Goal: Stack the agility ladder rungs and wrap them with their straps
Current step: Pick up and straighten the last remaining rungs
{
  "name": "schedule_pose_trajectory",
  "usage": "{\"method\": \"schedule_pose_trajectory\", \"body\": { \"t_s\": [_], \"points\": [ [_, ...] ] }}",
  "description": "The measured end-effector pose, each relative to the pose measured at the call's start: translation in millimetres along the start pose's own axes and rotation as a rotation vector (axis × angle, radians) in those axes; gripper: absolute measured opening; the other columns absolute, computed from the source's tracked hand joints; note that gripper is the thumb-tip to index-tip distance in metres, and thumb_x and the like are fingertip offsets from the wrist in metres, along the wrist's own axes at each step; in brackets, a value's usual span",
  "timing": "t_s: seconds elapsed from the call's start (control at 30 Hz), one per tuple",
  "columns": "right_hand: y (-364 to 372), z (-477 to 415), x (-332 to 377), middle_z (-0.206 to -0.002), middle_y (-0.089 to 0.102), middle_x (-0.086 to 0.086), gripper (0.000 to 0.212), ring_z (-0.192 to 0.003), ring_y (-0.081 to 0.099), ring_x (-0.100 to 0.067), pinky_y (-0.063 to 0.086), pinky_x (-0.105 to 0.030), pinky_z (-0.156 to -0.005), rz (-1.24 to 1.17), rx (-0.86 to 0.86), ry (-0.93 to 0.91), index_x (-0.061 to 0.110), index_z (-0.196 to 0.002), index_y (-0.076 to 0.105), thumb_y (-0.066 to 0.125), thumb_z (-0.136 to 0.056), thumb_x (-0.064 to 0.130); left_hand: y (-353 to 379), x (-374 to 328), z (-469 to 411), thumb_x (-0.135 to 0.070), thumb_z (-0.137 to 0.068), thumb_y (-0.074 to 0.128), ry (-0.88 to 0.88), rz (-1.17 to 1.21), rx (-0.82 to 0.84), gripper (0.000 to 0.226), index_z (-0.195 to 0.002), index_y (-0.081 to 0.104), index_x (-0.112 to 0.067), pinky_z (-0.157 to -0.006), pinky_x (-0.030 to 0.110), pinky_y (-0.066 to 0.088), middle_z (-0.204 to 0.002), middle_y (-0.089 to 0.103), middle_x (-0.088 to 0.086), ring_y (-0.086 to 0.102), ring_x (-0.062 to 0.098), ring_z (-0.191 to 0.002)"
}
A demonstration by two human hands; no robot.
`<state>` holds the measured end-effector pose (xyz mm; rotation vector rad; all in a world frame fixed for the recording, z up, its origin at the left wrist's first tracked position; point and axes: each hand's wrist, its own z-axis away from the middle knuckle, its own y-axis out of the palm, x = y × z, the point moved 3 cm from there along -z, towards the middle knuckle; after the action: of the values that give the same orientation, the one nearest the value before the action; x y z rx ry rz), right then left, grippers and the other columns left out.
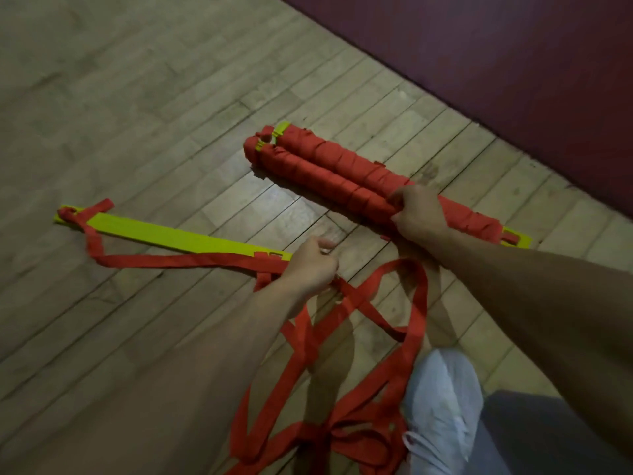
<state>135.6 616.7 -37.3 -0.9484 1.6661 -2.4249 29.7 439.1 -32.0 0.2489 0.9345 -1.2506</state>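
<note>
Two hands work; the right hand point(418, 214) curls tight round the wrapped bundles point(329, 169) mid-frame, likely so they cannot roll; the left hand point(313, 265) pinches the red strap point(191, 261), maybe to pull in the bare yellow rung point(164, 234) at left; two bundles, one loose rung.

Figure: Surface materials of the ladder parts and floor.
The bundle point(342, 166) is wrapped in matt red woven cloth straps point(191, 261), with smooth yellow-green plastic showing at its ends. The loose rung point(164, 233) left of the bundle has the same smooth plastic face. The wooden plank floor point(137, 97) beneath shows a worn, faint sheen, and the dark red mat point(513, 63) beyond the bundle looks matt.
</note>
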Motion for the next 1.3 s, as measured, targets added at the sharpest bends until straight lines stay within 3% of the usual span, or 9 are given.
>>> {"method": "schedule_pose_trajectory", "body": {
  "t_s": [0.23,0.4,0.6,0.7,0.83,0.93,1.03,1.17,1.3],
  "points": [
    [10.8,22.5,57.9,-0.125,0.054,-0.014,0.041,-0.116,0.047,-0.034,0.036,-0.043,-0.097,0.252,-0.075,-0.25,0.011,-0.122,0.063,0.058,-0.082,0.007,-40.7,15.4,19.5,-0.001,-0.088,0.052,-0.048,0.011,-0.053,0.024,-0.098,0.062,-0.02,-0.058,0.024,0.043,-0.075,0.064,0.006,0.057,0.015,-0.06],
    [54.2,38.1,122.8,-0.131,0.056,-0.016,0.041,-0.121,0.053,-0.033,0.045,-0.039,-0.101,0.195,0.289,-0.305,0.011,-0.128,0.06,0.054,-0.088,0.011,-93.8,34.5,44.6,0.004,-0.086,0.06,-0.032,0.048,-0.135,0.018,-0.089,0.062,-0.014,-0.04,0.009,0.037,-0.063,0.063,-0.001,0.057,0.0,-0.045],
    [115.2,55.0,156.8,-0.13,0.058,-0.02,0.036,-0.122,0.053,-0.035,0.045,-0.042,-0.1,0.177,0.428,-0.225,0.005,-0.126,0.055,0.05,-0.095,0.023,-146.3,70.2,61.2,0.004,-0.086,0.054,0.039,0.001,-0.367,0.028,-0.079,0.065,-0.02,-0.051,0.014,0.041,-0.076,0.067,0.002,0.061,0.008,-0.056],
    [130.3,62.1,153.7,-0.122,0.061,-0.018,0.039,-0.115,0.056,-0.035,0.044,-0.044,-0.101,0.205,0.447,-0.127,0.008,-0.122,0.052,0.058,-0.092,0.033,-154.1,88.5,65.4,-0.001,-0.084,0.06,0.064,-0.003,-0.363,0.024,-0.078,0.066,-0.023,-0.047,0.01,0.039,-0.072,0.067,0.0,0.062,0.001,-0.053],
    [131.6,74.0,158.8,-0.11,0.068,-0.015,0.035,-0.107,0.061,-0.034,0.046,-0.042,-0.097,0.233,0.516,-0.145,0.01,-0.11,0.066,0.06,-0.09,0.039,-154.1,109.7,74.6,-0.001,-0.086,0.058,0.064,-0.047,-0.325,0.025,-0.081,0.065,-0.025,-0.054,0.018,0.044,-0.079,0.067,0.002,0.064,0.004,-0.059],
    [120.1,83.4,171.5,-0.104,0.063,-0.016,0.025,-0.11,0.058,-0.036,0.045,-0.045,-0.098,0.275,0.493,-0.191,0.008,-0.099,0.063,0.059,-0.09,0.031,-162.3,109.2,91.3,0.0,-0.084,0.058,0.092,-0.025,-0.435,0.03,-0.076,0.067,-0.027,-0.053,0.014,0.043,-0.076,0.068,0.0,0.062,0.002,-0.058],
    [94.8,90.0,190.8,-0.103,0.059,-0.01,0.025,-0.103,0.056,-0.028,0.041,-0.044,-0.098,0.224,0.438,-0.201,0.008,-0.105,0.056,0.06,-0.086,0.023,-176.7,98.9,111.3,-0.001,-0.084,0.057,0.108,0.041,-0.556,0.024,-0.079,0.07,-0.02,-0.046,0.007,0.037,-0.074,0.067,0.0,0.059,-0.006,-0.053],
    [32.7,106.3,227.7,-0.09,0.055,-0.009,0.015,-0.088,0.057,-0.028,0.037,-0.03,-0.057,0.079,0.31,-0.373,0.007,-0.102,0.049,0.054,-0.09,0.014,-194.7,67.5,148.1,0.001,-0.085,0.057,0.169,0.049,-0.599,0.022,-0.081,0.068,-0.017,-0.056,0.015,0.044,-0.074,0.067,0.003,0.065,0.011,-0.068],
    [-40.6,137.7,263.4,-0.103,0.061,-0.022,0.016,-0.093,0.059,-0.038,0.047,-0.042,-0.076,0.006,0.161,-0.538,0.003,-0.109,0.047,0.048,-0.095,0.011,-210.4,18.1,193.9,0.003,-0.082,0.057,0.278,-0.086,-0.62,0.027,-0.083,0.066,-0.022,-0.069,0.023,0.044,-0.084,0.065,0.0,0.06,0.016,-0.082]
  ]
}}
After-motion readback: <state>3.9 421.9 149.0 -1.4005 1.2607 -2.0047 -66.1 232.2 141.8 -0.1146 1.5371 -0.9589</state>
